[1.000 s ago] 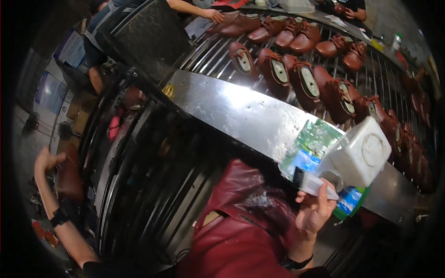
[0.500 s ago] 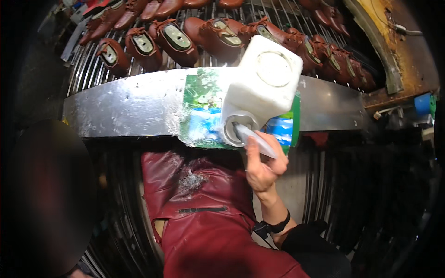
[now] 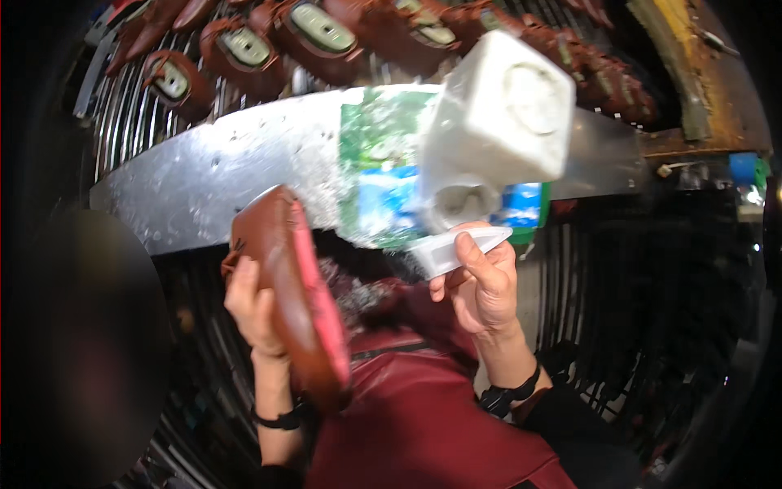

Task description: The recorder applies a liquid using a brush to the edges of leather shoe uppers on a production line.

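Observation:
My left hand grips a reddish-brown leather shoe, tilted on its side so that its pinkish-red underside faces right. In my right hand is a brush with a whitish translucent handle, pinched between thumb and fingers. Its dark bristles are blurred and point left, toward the shoe but apart from it. Just beyond the brush, a white square plastic container rests on the ledge, its round opening toward me. What the container holds cannot be made out.
Several reddish-brown shoes stand on a rack of metal bars behind the ledge. A green and blue sheet covers part of the curved metal ledge. A blue object sits at far right.
The brush has come out of the container's opening, and its bristles now point left. My left hand has come into view holding a shoe. The whole view has shifted slightly.

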